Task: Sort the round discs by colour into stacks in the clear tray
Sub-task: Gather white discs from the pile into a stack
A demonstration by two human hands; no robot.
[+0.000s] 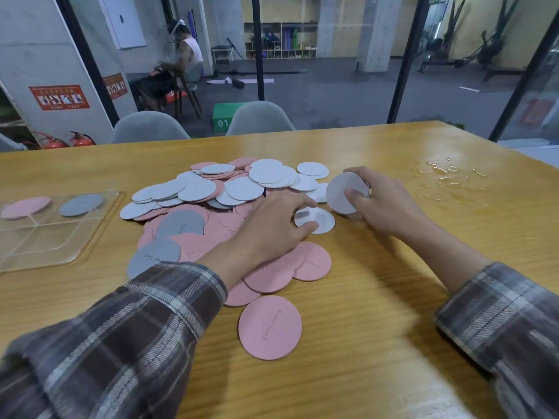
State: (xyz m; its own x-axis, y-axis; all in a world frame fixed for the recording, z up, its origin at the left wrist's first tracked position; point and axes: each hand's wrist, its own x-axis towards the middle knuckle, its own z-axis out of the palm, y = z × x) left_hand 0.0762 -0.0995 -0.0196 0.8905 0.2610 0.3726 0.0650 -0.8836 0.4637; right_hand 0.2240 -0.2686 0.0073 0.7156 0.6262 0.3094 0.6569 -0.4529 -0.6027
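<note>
A heap of pink, grey and white round discs (211,204) lies on the wooden table. My right hand (384,204) grips a small stack of grey discs (341,192), held upright on edge at the heap's right side. My left hand (272,231) reaches over the pink discs, its fingertips and thumb pinching a white disc (320,220) that lies flat on the table. The clear tray (75,243) sits at the left, with a pink disc (25,207) and a grey disc (81,204) in its two far compartments. A lone pink disc (270,326) lies nearest me.
A puddle of spilled liquid (447,173) glistens on the table at the far right. Two grey chairs (260,117) stand at the table's far edge. Behind a glass wall a person sits in a gym room.
</note>
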